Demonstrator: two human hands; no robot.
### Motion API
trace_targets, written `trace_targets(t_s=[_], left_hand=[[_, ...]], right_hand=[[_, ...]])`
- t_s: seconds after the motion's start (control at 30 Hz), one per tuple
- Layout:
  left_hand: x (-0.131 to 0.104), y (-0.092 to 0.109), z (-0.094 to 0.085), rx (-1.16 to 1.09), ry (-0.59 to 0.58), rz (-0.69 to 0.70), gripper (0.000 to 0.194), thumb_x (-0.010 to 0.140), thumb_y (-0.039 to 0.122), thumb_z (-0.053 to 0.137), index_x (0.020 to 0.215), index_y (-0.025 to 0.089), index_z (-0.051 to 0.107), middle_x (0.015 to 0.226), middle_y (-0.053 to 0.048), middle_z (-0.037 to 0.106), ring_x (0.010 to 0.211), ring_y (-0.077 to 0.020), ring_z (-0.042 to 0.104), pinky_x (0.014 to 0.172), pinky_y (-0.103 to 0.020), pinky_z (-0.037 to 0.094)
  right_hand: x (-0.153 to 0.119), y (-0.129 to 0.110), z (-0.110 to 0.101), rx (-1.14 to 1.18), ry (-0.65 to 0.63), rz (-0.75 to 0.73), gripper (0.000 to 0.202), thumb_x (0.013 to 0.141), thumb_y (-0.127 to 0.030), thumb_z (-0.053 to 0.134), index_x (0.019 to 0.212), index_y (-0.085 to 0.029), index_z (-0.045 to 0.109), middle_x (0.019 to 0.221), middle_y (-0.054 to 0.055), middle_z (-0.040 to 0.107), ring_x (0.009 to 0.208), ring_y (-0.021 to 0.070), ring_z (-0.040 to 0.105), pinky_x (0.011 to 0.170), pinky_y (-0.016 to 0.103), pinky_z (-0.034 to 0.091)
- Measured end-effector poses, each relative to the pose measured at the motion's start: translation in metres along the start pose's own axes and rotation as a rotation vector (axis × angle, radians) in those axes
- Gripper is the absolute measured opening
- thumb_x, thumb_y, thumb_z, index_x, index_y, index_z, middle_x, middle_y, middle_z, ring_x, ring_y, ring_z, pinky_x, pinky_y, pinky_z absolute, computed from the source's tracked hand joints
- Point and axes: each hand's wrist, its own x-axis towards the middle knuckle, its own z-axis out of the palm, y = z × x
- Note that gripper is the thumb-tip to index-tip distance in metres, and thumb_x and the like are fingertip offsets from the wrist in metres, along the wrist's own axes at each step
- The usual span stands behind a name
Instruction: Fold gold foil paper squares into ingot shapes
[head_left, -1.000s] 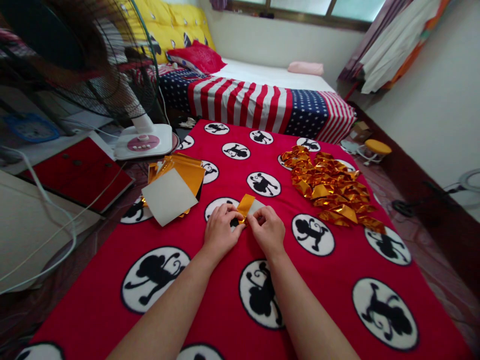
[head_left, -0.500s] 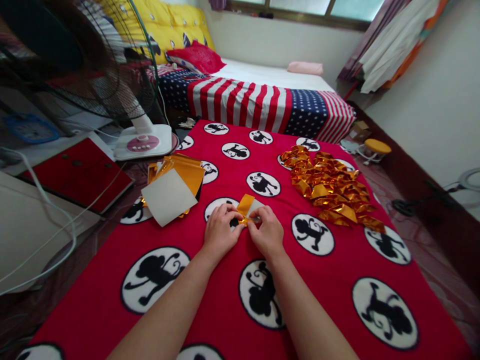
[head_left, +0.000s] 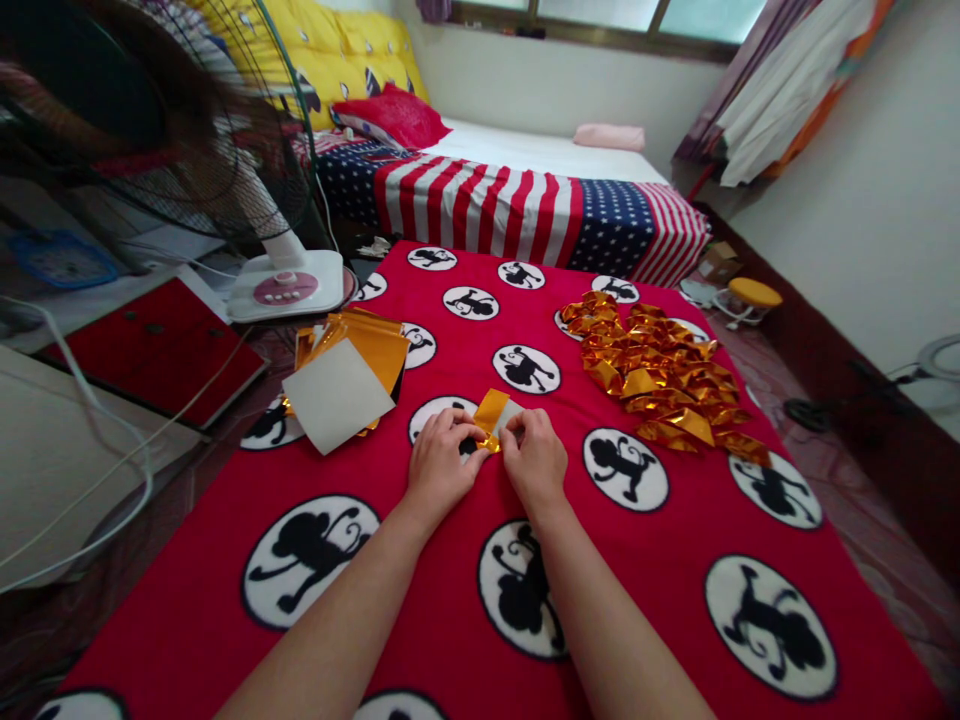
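L hand [head_left: 444, 458] palm-down, thumb + fingers pinching foil [head_left: 491, 408], which is on red cloth [head_left: 645, 600] btwn hands. R hand [head_left: 537, 455] curled at foil's R edge; can't tell if gripping. Forearms [head_left: 600, 590] converge fwd.

Across the room, pale light comes through the window [head_left: 637, 12] in the whitish far wall [head_left: 517, 80]. Beneath it stretches a bed [head_left: 517, 150], a stars-and-stripes cover [head_left: 487, 200] draped down its side. Purple curtains [head_left: 709, 125] hang at the right; a yellow-topped stool [head_left: 754, 293] stands on the reddish floor [head_left: 765, 360].
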Motion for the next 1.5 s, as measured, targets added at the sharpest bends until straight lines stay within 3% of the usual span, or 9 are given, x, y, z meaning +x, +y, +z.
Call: trace_targets(t_s=[0.2,0.33,0.47,0.63,0.77,1.03,1.2,1.3,1.5], left_hand=[[0.0,-0.001,0.001,-0.023,0.027,0.0,0.012,0.074,0.021,0.073,0.085,0.022,0.069,0.105,-0.004,0.063,0.103,-0.0225,0.059,0.094,-0.04,0.047],[-0.001,-0.001,0.002,-0.035,0.045,-0.008,0.012,0.073,0.02,0.074,0.084,0.023,0.069,0.105,-0.004,0.063,0.103,-0.0227,0.059,0.093,-0.04,0.048],[-0.001,0.0,0.001,-0.036,0.052,-0.016,0.018,0.073,0.02,0.074,0.089,0.023,0.069,0.107,-0.005,0.062,0.104,-0.0234,0.058,0.093,-0.039,0.048],[0.0,0.0,-0.001,-0.031,0.052,-0.028,0.035,0.071,0.019,0.076,0.103,0.023,0.064,0.105,-0.005,0.064,0.102,-0.0242,0.058,0.091,-0.039,0.047],[0.002,-0.001,0.0,-0.056,0.037,-0.045,0.043,0.069,0.016,0.076,0.109,0.025,0.063,0.098,-0.003,0.068,0.093,-0.0231,0.06,0.085,-0.038,0.048],[0.004,-0.003,-0.004,-0.62,-0.026,-0.19,0.044,0.075,0.019,0.069,0.118,0.021,0.059,0.083,-0.001,0.07,0.076,-0.0154,0.066,0.069,-0.025,0.047],[0.006,-0.003,-0.016,-0.654,-0.145,-0.228,0.048,0.066,0.018,0.074,0.112,0.017,0.062,0.068,0.003,0.064,0.062,-0.011,0.06,0.06,-0.021,0.043],[0.007,-0.006,-0.02,-0.654,-0.256,-0.214,0.039,0.065,0.017,0.074,0.104,0.016,0.068,0.07,0.002,0.066,0.063,-0.0111,0.06,0.062,-0.021,0.046],[0.007,-0.012,-0.019,-0.833,-0.185,-0.32,0.036,0.072,0.033,0.073,0.103,0.014,0.07,0.085,-0.004,0.072,0.074,-0.016,0.067,0.069,-0.027,0.054]], right_hand=[[0.008,0.003,-0.001,0.004,0.077,0.033,0.023,0.084,-0.025,0.058,0.106,-0.017,0.058,0.106,0.008,0.058,0.076,0.0175,0.057,0.062,0.028,0.034],[0.015,0.004,-0.003,-0.006,0.052,0.044,0.027,0.084,-0.028,0.059,0.109,-0.018,0.059,0.104,0.009,0.063,0.087,0.0219,0.06,0.064,0.029,0.036],[0.02,0.012,-0.003,0.065,0.032,0.08,0.022,0.08,-0.028,0.059,0.099,-0.02,0.064,0.091,0.006,0.068,0.077,0.0206,0.061,0.062,0.028,0.037],[0.022,0.025,-0.005,0.4,-0.026,0.169,0.007,0.07,-0.025,0.059,0.072,-0.02,0.063,0.063,-0.001,0.063,0.057,0.0161,0.056,0.056,0.026,0.039],[0.014,0.023,-0.013,0.755,-0.088,0.274,0.012,0.068,-0.031,0.062,0.071,-0.02,0.058,0.059,-0.003,0.06,0.05,0.013,0.053,0.048,0.023,0.037],[-0.005,0.015,-0.032,1.064,-0.222,0.344,0.025,0.069,-0.038,0.071,0.079,-0.018,0.06,0.055,-0.005,0.055,0.043,0.007,0.041,0.04,0.019,0.029],[0.002,0.019,-0.035,1.161,-0.249,0.355,0.045,0.076,-0.06,0.061,0.091,-0.018,0.066,0.068,-0.001,0.059,0.05,0.0092,0.046,0.037,0.019,0.025],[0.005,0.017,-0.035,1.124,-0.236,0.374,0.043,0.072,-0.059,0.068,0.081,-0.018,0.065,0.057,-0.004,0.05,0.042,0.0064,0.033,0.036,0.02,0.018],[0.002,0.013,-0.034,1.138,-0.202,0.383,0.036,0.066,-0.05,0.077,0.067,-0.017,0.063,0.052,-0.006,0.047,0.043,0.0046,0.031,0.04,0.019,0.018]])
